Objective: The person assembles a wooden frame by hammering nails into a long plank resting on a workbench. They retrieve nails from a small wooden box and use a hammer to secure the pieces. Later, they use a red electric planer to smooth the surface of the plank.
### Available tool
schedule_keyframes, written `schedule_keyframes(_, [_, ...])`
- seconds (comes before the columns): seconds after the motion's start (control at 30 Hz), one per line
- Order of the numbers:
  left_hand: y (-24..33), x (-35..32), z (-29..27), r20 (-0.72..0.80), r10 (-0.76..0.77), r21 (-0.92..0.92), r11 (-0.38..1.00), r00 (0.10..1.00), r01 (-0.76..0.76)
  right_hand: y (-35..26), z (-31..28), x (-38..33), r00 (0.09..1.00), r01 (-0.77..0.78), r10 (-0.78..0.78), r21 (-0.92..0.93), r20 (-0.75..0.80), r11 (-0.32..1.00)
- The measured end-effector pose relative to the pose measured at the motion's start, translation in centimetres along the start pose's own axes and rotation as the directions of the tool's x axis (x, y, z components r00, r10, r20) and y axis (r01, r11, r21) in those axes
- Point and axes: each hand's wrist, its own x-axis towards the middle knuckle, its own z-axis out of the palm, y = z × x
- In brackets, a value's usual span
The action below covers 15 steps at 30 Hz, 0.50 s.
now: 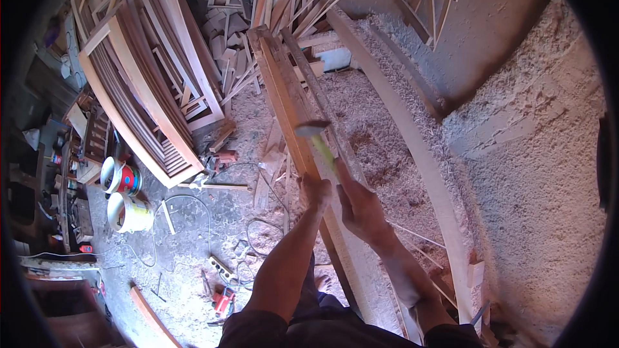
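A long wooden beam (280, 90) runs away from me along the workbench plank (348, 238). My left hand (314, 192) is closed around the beam near its middle. In my right hand (362, 211) is a hammer (322, 145) with a yellow-green handle, the fingers wrapped round its lower end. The hammer's dark head is somewhat blurred and appears over the beam's right edge, just beyond my left hand. Whether the head touches the wood I cannot tell. Whatever lies under my left fist is hidden.
Wooden frames (138, 84) lean in a stack at the far left. Two buckets (129, 212) stand on the floor, near cables and a red power tool (224, 299). Wood shavings (393, 161) and a long board (419, 135) lie to the right, with offcuts (232, 45) at the back.
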Motion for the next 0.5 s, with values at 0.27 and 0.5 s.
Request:
schedule_keyframes(0.27, [-4.6,3.3,3.2,-0.058,0.082,0.038,0.996,0.995,-0.080,2.9,2.8,-1.8,1.000,0.006,-0.003,-0.089,0.028,0.996])
schedule_keyframes(0.5, [-1.6,0.9,2.7,-0.111,0.046,-0.045,0.998,0.993,-0.052,-2.7,-3.2,2.3,0.932,0.166,0.037,0.514,-0.360,0.841])
